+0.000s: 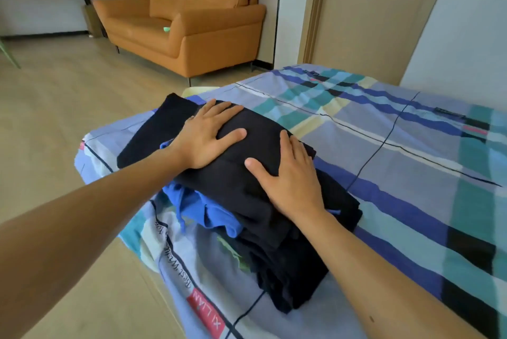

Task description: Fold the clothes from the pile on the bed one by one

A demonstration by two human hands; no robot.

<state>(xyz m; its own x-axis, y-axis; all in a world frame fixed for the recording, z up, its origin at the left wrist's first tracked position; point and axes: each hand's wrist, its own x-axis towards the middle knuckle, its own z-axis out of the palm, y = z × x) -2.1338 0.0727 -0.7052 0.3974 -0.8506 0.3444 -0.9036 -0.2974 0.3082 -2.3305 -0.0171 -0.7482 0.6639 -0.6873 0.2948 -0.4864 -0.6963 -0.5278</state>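
A stack of folded clothes point(290, 256) lies near the left corner of the bed point(397, 174). Its top piece is a black folded garment point(258, 146). A blue garment point(203, 209) sticks out from under it on the left side. My left hand point(208, 135) lies flat on the far left part of the black garment, fingers straight and spread. My right hand point(288, 179) presses flat on its near right part, thumb out to the left. Neither hand grips any cloth.
The bed carries a blue, teal and black plaid sheet with printed lettering at the near edge. An orange sofa point(186, 25) stands on the wooden floor beyond. A door point(378, 9) and white wall rise behind the bed. Desks line the far left wall.
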